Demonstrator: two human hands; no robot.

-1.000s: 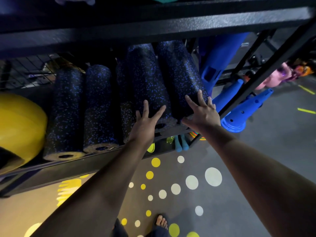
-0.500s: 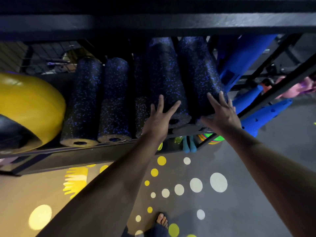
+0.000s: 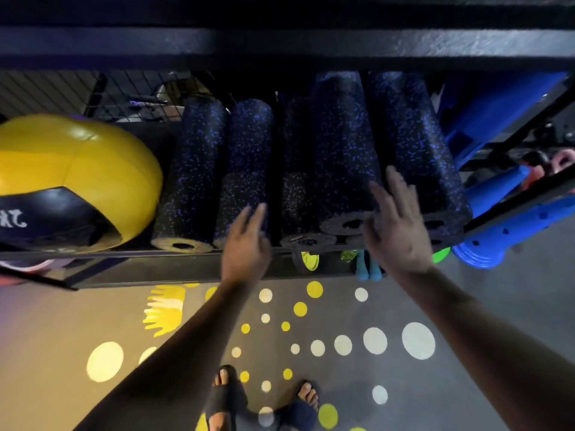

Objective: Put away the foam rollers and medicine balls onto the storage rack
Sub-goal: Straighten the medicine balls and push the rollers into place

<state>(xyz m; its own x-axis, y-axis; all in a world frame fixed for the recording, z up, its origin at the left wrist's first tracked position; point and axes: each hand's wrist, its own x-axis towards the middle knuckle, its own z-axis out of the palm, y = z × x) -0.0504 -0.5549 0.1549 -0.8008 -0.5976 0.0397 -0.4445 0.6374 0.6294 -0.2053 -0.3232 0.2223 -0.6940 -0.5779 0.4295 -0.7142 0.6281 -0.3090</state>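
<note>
Black steel of the storage rack (image 3: 280, 45) crosses the top of the frame and hides the far ends of the foam rollers (image 3: 345, 157). Both hands are smeared by motion blur, so I cannot tell whether their fingertips touch the foam. At the left edge the medicine ball (image 3: 81, 163) is cut off, and its white lettering is only partly readable. Small green and teal items under the shelf are too dim to name.

The rollers are black foam flecked with blue, each with a hollow core. They lie lengthwise, side by side on the middle shelf, with their round ends facing the viewer. Two sit left of centre, one lies lower in the centre, and two sit higher to the right. The ball is yellow with a black panel and sits just beside the leftmost roller on the same shelf.

The left hand (image 3: 245, 244) hovers at centre before the roller ends, its grip loose, fingers straight, holding nothing. The right hand (image 3: 401, 231), right of centre, has its grip spread wide over the higher ends and also holds nothing. Blue cones (image 3: 513, 225) lie at the right edge above the dotted floor (image 3: 504, 275).
</note>
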